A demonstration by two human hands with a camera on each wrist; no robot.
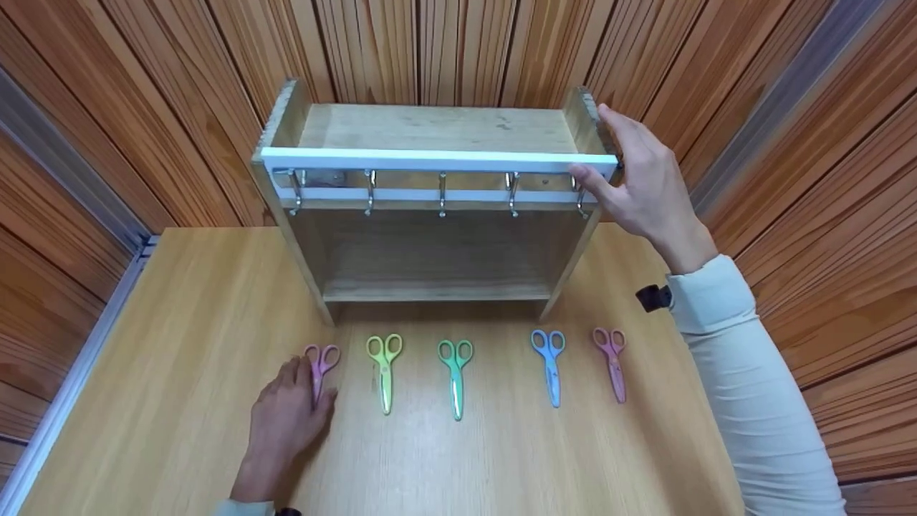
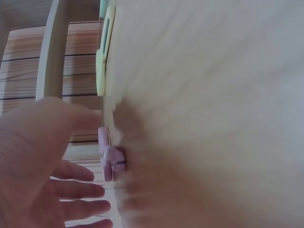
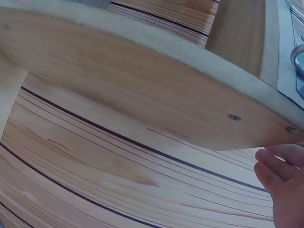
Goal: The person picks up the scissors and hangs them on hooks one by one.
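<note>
Loosely spread around the purple-pink scissors (image 1: 319,369) with the left hand (image 1: 283,419), fingers (image 2: 80,190) released and no grasp visible; thumb on one side, fingertips on the other, probably to suit something lying flat before the left end of the wooden shelf unit (image 1: 444,129). Set with the right hand (image 1: 645,179) at the shelf unit's upper right corner, thumb over the end of the white hook rail (image 1: 444,155), fingertips beside the outer side panel (image 3: 133,85), perhaps for steadying; firm pinch or light touch, cannot tell. Across the shelf unit's upper front, five bare metal hooks (image 1: 442,193), evenly spaced, apparently to keep hung things apart. On the bench (image 1: 466,473) before the shelf unit, toward its right end: yellow scissors (image 1: 386,369), green scissors (image 1: 456,373), blue scissors (image 1: 551,362), rose-pink scissors (image 1: 613,358), loops all toward the unit, gaps perhaps meant as finger room. Behind the shelf unit, a wood-plank wall (image 1: 466,43).
</note>
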